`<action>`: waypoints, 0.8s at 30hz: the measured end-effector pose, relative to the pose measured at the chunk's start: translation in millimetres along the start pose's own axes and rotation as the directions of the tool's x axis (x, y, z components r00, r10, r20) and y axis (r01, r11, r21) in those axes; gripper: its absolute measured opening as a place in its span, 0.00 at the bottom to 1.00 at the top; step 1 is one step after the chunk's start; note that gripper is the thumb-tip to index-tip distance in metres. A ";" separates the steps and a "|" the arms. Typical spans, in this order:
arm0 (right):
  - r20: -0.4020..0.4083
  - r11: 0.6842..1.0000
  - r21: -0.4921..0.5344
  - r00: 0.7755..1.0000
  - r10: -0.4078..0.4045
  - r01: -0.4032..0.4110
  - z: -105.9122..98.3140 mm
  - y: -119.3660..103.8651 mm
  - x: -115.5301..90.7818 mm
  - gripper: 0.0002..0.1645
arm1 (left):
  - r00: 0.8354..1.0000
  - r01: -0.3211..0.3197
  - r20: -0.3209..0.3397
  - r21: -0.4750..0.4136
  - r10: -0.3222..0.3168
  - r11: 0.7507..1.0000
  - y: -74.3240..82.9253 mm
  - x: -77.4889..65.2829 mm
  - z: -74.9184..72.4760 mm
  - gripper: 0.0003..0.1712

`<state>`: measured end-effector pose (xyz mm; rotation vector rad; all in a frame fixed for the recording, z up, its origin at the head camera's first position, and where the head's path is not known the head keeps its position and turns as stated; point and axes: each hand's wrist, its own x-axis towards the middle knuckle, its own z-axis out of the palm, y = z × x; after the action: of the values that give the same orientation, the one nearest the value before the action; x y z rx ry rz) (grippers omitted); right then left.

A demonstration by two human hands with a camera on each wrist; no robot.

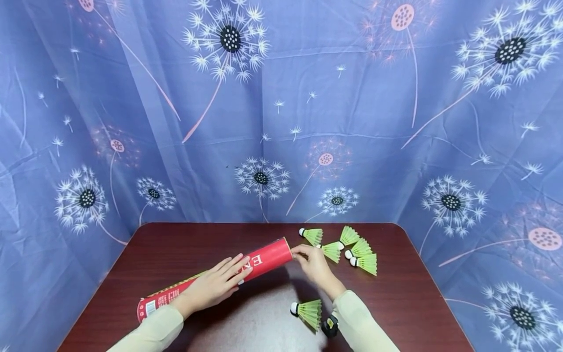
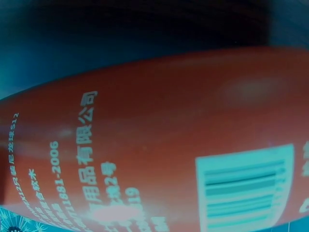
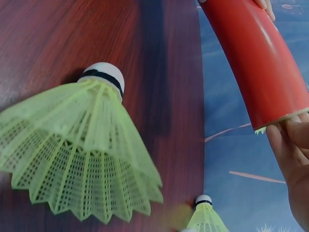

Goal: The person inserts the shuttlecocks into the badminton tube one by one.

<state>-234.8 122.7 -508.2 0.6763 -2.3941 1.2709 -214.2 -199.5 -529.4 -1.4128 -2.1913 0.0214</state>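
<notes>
A red cardboard shuttlecock tube [image 1: 268,258] lies slantwise over the table, its right end raised. My left hand [image 1: 213,286] grips it around the middle, fingers spread over the top; the thumb is hidden. White print and a barcode [image 2: 246,188] fill the left wrist view. At the tube's right mouth, the fingers of my right hand [image 1: 320,268] pinch a shuttlecock, mostly hidden inside. Only a bit of its yellow-green skirt [image 3: 260,130] shows at the rim in the right wrist view. Another shuttlecock [image 1: 308,313] lies near my right forearm, its white cork pointing left.
Several yellow-green shuttlecocks [image 1: 364,264] lie in a loose group at the table's back right, just beyond my right hand. A small black device [image 1: 330,325] is beside my right sleeve. The dark red-brown table [image 1: 396,303] is bordered by a blue dandelion-print curtain [image 1: 281,112].
</notes>
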 end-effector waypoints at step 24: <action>0.053 0.996 -0.032 0.995 0.086 -0.084 -42.8 21.8 -40.4 0.07 | 1.000 -0.004 -0.020 0.014 0.004 1.000 -1.8 -0.1 -6.2 0.29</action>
<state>-210.2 179.2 -520.2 0.6137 -2.5054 1.2624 -212.9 -202.0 -523.5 -1.4042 -2.1682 0.0238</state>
